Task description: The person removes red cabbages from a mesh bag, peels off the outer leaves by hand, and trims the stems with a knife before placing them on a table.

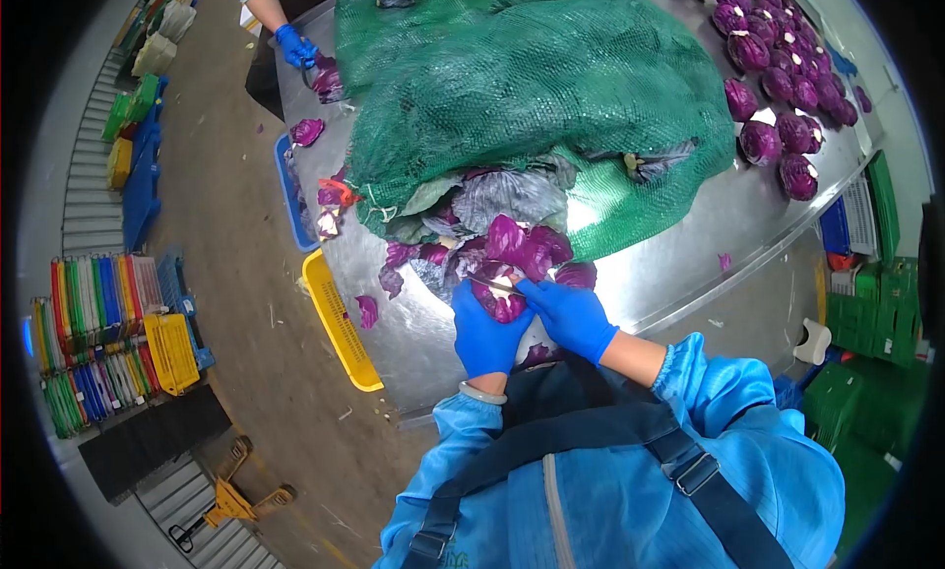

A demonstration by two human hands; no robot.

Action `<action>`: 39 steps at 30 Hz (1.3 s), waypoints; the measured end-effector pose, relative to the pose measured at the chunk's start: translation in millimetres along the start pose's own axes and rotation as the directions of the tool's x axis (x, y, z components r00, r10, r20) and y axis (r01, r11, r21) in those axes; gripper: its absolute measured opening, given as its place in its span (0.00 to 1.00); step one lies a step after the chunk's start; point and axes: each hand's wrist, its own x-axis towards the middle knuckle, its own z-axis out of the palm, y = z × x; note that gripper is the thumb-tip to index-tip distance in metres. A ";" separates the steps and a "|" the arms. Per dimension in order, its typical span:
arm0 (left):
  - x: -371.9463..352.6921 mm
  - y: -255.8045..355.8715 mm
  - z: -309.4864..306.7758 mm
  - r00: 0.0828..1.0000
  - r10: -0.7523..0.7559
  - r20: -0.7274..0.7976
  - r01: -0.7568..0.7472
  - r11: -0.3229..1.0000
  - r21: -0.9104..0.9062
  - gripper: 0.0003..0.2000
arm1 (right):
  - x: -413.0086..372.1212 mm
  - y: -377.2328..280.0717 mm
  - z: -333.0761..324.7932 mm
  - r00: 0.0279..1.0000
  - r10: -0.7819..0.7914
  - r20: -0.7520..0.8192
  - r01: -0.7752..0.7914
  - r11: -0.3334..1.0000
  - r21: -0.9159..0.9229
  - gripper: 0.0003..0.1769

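Note:
My left hand [485, 335], in a blue glove, is wrapped round a red cabbage [492, 301] and steadies it from below. A pale cut stem faces up on it. My right hand [571, 318], also gloved, is closed on a knife [508, 288], its thin blade lying across the pale stem; the handle is hidden in the glove. Loose purple cabbage leaves [527, 246] lie just beyond both hands. Behind them dull outer leaves [507, 200] spill from the mouth of a green mesh sack [541, 87].
The steel table [679, 264] carries many trimmed cabbages [778, 67] at the far right. A yellow basket [340, 323] and a blue crate [292, 195] stand along its left edge. Across the table, another person's gloved hand [293, 45] is by a cabbage. A pallet jack [231, 500] stands lower left.

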 end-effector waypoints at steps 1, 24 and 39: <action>0.2 -1.1 2.4 1.000 0.017 -0.008 -0.017 0.999 0.033 0.49 | 3.5 -2.7 -3.5 1.000 0.002 0.022 0.000 0.996 -0.084 0.27; -5.4 -66.5 -18.8 0.935 0.328 0.136 -0.276 0.911 -0.305 0.53 | 29.9 17.6 -2.5 0.992 -0.080 -0.102 0.073 0.995 -0.071 0.27; 3.7 -55.6 0.8 0.998 -0.033 0.061 0.056 0.908 -0.416 0.55 | 15.9 10.6 -7.3 0.981 -0.163 0.106 0.155 0.985 0.081 0.21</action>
